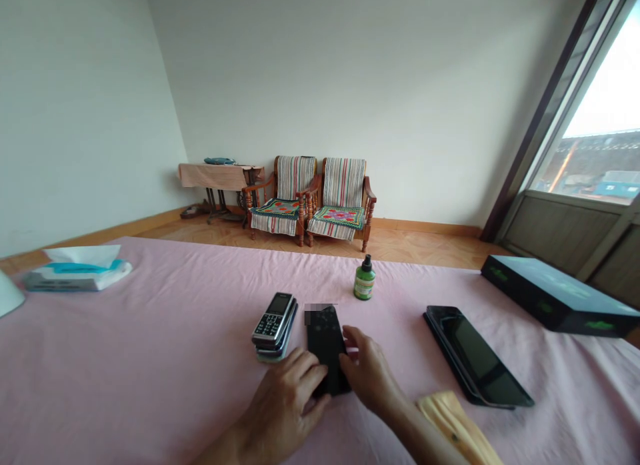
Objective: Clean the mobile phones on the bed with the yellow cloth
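Note:
A black smartphone [325, 348] lies on the pink cloth [165, 385] in front of me, its far end partly blurred out. My left hand [287, 398] grips its near left side, with fingers curled over the edge and the thumb at the lower end. On the opposite long edge, the fingers and thumb of my right hand [369, 368] press against the phone. Just left of it is a small stack of phones, topped by a silver and black keypad phone [274, 318]. A folded yellow cloth [453, 425] lies beside my right forearm.
A green spray bottle [365, 279] stands beyond my right hand. Two stacked dark tablets [475, 355] and a black box [560, 295] lie to the right. At far left is a tissue pack [77, 268]. Two wooden chairs [343, 191] stand past the cloth's far edge.

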The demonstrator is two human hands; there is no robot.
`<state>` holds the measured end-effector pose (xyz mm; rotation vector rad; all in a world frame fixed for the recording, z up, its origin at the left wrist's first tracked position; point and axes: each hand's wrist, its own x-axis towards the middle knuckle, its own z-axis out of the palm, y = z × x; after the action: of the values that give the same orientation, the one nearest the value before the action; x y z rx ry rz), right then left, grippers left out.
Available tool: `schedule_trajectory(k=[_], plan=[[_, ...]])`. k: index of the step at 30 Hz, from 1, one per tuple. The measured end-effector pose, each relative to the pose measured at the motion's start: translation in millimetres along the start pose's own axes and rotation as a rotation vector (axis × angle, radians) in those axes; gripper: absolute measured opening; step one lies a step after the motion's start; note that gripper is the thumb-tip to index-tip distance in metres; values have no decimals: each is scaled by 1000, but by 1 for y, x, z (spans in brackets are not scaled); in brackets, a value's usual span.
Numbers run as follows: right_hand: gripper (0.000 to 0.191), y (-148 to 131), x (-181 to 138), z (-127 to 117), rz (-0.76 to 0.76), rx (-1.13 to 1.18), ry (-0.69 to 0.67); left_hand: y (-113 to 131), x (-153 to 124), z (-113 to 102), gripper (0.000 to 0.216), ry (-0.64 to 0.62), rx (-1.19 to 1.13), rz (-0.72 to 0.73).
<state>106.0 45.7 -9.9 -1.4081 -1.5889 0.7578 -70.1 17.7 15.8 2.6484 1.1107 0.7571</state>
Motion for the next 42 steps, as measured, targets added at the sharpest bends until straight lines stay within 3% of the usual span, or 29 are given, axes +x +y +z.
schedule_trajectory(k=[8,12,15,19,22,24,30,35,39,42], plan=[[44,-7,-2,-3,-159,298,-166,0,2,-2,32,-110,76,-66],[36,-3,-7,-13,-94,205,-13,-2,2,-1,32,-100,108,-56],[34,6,-10,-42,-106,31,139,-10,0,4,35,-71,153,-19],[38,31,-16,-109,-98,-451,332,-25,-7,18,50,-29,256,59],[53,55,-27,-151,72,-891,459,-33,-11,28,60,-30,304,99],[62,68,-34,-166,180,-997,440,-37,-14,33,65,-19,298,101],[70,79,-39,-165,314,-1042,372,-45,-22,41,74,20,285,66],[81,84,-36,-171,369,-1040,410,-33,-21,31,73,-41,287,39],[87,88,-33,-174,322,-1002,463,-21,-18,18,71,-71,276,47],[85,74,-32,-160,202,-845,476,-18,-18,14,69,-58,288,48]])
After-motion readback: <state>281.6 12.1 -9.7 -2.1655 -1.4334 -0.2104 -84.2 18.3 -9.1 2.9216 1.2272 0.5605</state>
